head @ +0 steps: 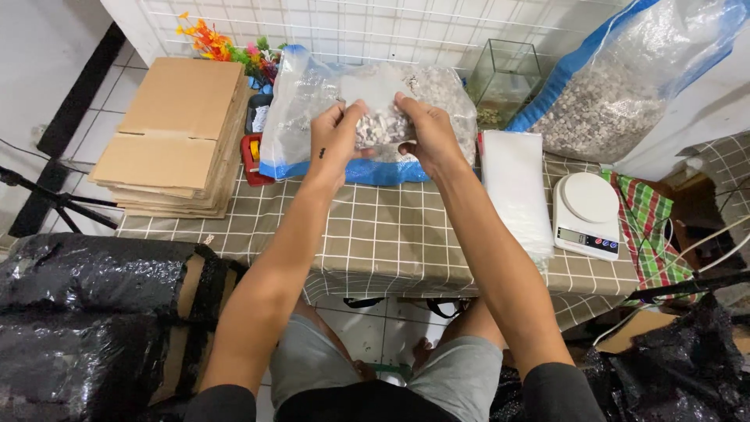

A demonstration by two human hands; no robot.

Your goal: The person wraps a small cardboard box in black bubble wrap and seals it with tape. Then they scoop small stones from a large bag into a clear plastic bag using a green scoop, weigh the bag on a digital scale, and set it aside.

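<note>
Two hands meet at upper centre of the frame. Far left: stack of flattened cardboard boxes (176, 133). Left hand (337, 139) and right hand (426, 133) each pinch the top of a small clear bag (380, 117), held up above the checked tablecloth (375, 234); lower half filled with pale mixed gravel. Behind it, large clear gravel sack (297, 109), blue-edged. Right of that: empty glass tank (504, 74), stack of clear bags (514, 187), white scale (587, 212). Upper right: bigger gravel sack (617, 86).
</note>
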